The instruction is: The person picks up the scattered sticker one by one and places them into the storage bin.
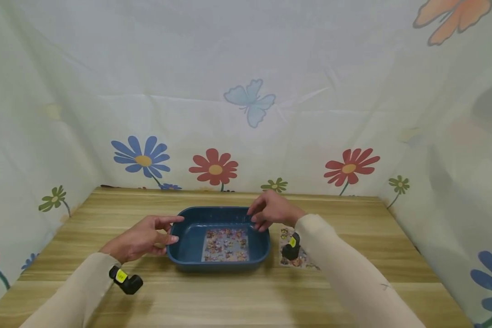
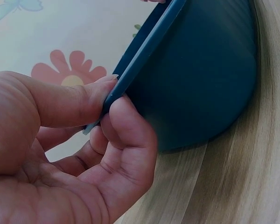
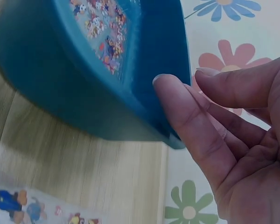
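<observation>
A dark blue plastic basin (image 1: 180,246) stands on the wooden table, a sheet of small cartoon stickers (image 1: 226,246) lying flat on its bottom. At the basin's left end my left hand (image 1: 145,237) pinches the rim (image 2: 135,63) between thumb and curled fingers. My right hand (image 1: 272,210) hovers at the far right corner, its loosely bent fingers (image 3: 186,112) overlapping the rim in the right wrist view. Thumb and forefinger there stand apart with nothing between them. To the right of the basin lies a second sticker sheet (image 1: 286,262), partly hidden under the right wrist.
The wooden table (image 1: 180,300) reaches back to a pale cloth wall (image 1: 295,150) printed with flowers and butterflies. Cloth also closes off both sides. A small black camera sits on each wrist, the left one (image 1: 127,281) over the table.
</observation>
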`<state>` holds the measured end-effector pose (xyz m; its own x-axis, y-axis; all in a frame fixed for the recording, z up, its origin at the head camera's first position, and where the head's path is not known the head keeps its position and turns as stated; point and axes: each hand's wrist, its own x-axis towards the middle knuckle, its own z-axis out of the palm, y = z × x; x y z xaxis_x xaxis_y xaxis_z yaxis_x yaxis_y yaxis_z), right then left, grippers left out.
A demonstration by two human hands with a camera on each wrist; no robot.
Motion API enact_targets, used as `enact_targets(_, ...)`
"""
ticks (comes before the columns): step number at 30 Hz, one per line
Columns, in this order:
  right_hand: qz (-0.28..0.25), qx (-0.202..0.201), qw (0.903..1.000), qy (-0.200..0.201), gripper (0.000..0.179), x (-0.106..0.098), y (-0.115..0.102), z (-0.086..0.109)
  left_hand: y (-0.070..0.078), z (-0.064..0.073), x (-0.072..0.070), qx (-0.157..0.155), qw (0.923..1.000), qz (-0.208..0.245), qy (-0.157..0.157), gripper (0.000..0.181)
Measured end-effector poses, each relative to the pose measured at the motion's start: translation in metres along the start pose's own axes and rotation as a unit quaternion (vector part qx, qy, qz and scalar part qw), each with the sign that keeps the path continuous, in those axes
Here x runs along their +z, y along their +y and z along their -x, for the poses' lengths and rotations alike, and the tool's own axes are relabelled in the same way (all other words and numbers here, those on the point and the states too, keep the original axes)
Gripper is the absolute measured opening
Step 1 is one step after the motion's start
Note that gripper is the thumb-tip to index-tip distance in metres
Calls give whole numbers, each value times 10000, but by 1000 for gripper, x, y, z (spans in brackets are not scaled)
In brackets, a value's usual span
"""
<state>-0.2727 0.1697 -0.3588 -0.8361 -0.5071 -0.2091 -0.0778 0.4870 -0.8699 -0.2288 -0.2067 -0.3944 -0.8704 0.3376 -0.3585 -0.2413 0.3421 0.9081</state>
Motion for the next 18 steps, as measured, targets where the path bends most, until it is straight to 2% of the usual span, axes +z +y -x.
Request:
enact_targets(10,-234,-3,9997,10,26,-14,15,12,-5,-3,1,-122,9999,53,14,76)
enact_targets(18,-130,-19,9997,201,21,-27,18,20,-3,-2,0,-8,10000,-7,20,76)
